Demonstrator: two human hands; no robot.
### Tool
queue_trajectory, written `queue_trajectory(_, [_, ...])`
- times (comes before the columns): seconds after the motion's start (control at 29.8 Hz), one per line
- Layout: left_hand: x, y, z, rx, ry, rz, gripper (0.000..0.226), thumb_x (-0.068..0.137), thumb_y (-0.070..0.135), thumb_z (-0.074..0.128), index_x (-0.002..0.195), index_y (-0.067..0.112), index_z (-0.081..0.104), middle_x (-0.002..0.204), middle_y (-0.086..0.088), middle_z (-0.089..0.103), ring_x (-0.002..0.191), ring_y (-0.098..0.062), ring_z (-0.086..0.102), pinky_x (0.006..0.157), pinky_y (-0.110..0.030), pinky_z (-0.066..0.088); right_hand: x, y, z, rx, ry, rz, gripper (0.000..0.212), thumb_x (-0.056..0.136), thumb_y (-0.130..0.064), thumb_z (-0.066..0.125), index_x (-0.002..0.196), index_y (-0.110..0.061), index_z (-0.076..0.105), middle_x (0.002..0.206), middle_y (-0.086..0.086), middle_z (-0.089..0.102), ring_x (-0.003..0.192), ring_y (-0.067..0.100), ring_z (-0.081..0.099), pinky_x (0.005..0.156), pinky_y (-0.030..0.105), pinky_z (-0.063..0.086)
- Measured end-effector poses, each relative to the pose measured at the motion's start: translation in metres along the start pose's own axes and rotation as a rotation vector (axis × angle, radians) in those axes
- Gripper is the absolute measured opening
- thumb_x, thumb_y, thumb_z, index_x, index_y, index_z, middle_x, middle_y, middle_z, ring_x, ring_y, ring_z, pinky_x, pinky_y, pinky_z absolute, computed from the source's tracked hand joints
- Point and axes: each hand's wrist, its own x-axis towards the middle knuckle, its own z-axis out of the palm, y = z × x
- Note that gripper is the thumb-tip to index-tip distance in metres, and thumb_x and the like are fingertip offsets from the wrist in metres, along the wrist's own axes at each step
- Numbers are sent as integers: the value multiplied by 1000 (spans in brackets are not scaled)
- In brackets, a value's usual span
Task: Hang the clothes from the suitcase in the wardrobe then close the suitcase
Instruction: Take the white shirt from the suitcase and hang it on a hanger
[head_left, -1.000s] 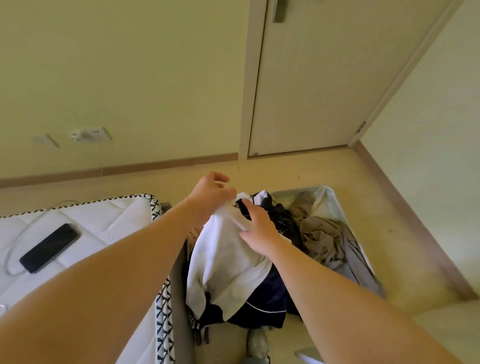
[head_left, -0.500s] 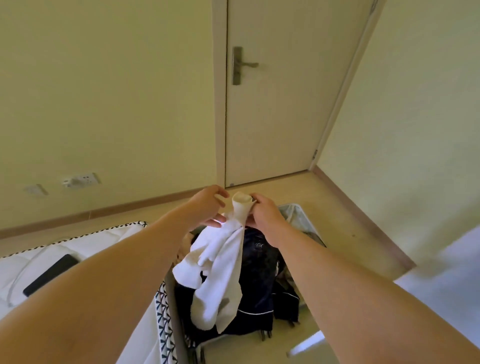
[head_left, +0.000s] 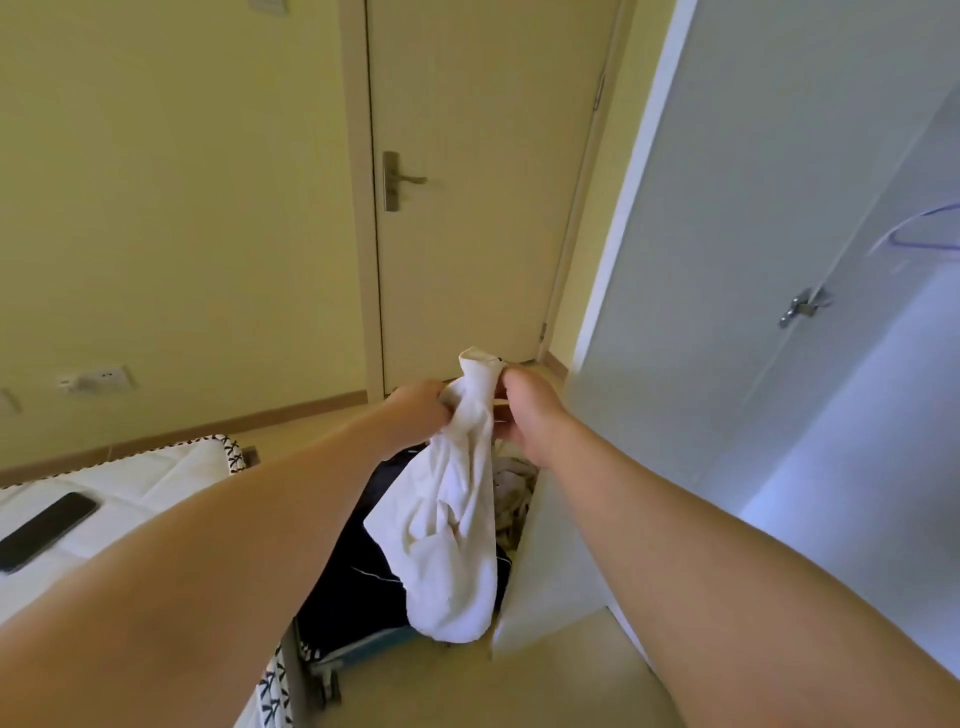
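Both hands are up in front of the person, gripping the bunched top of a white garment (head_left: 452, 519): left hand (head_left: 418, 410) clutching its left side, right hand (head_left: 524, 415) pinching the right. The rest hangs loose above the open suitcase (head_left: 363, 642) on the floor, which has dark clothes (head_left: 353, 561) in it. The wardrobe (head_left: 753, 260) is just to the right, with a purple hanger (head_left: 919, 228) at the far edge. A bed (head_left: 130, 483) sits off left with a black phone (head_left: 47, 530) on it. The room door (head_left: 483, 182) straight ahead is closed.
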Motion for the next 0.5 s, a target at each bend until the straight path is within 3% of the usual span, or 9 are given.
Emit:
queue_trajectory(0.07, [-15,16,3,-29,-10,-17,32,101,18,31,120,2,51,120,-20,56,102,-27,51,90,-36,44,-16,-4,-9,-45,20,17,28,90,-29,43,92,-14,67,89,6,68,82,25,60,81,37,51])
queue_trajectory(0.13, [-40,44,7,-57,22,5,42,103,24,26,133,-2,40,136,-22,46,120,-32,47,100,-36,36,-46,-12,-28,-83,41,7,28,90,-24,38,94,-16,64,83,4,65,76,25,61,77,35,53])
queue_trajectory(0.17, [-49,54,8,-80,35,15,42,103,25,25,132,-1,41,136,-22,46,120,-32,47,98,-36,36,-55,-15,-36,-93,58,-8,25,91,-22,37,91,-18,62,78,4,64,69,23,61,71,33,54])
queue_trajectory(0.2, [-55,67,10,-105,48,43,39,102,25,27,126,1,47,131,-21,50,111,-31,50,92,-35,38,-68,-20,-47,-87,84,-20,23,91,-20,38,87,-20,60,71,3,61,58,20,58,63,29,54])
queue_trajectory(0.27, [-62,87,14,-150,57,81,27,99,24,32,93,10,55,106,-17,60,88,-24,49,76,-30,39,-86,-27,-65,-59,143,-38,21,91,-17,39,82,-21,57,62,1,56,42,13,50,50,21,48])
queue_trajectory(0.34, [-75,116,19,-175,52,135,27,95,28,37,73,16,48,80,-4,55,77,-22,47,65,-27,37,-109,-32,-91,-8,207,-83,17,92,-25,43,89,-21,60,71,1,62,55,13,59,54,22,48])
queue_trajectory(0.4, [-87,139,22,-186,70,179,26,91,34,45,72,16,49,70,1,51,66,-16,48,56,-25,36,-125,-35,-109,18,253,-56,28,91,-41,45,96,-20,63,85,1,68,76,19,65,67,27,53])
queue_trajectory(0.5, [-101,168,31,-181,138,231,33,85,36,53,63,14,42,62,1,45,55,-14,42,50,-24,33,-147,-32,-136,109,308,-42,32,90,-47,45,86,-20,63,85,2,66,76,19,62,72,29,50])
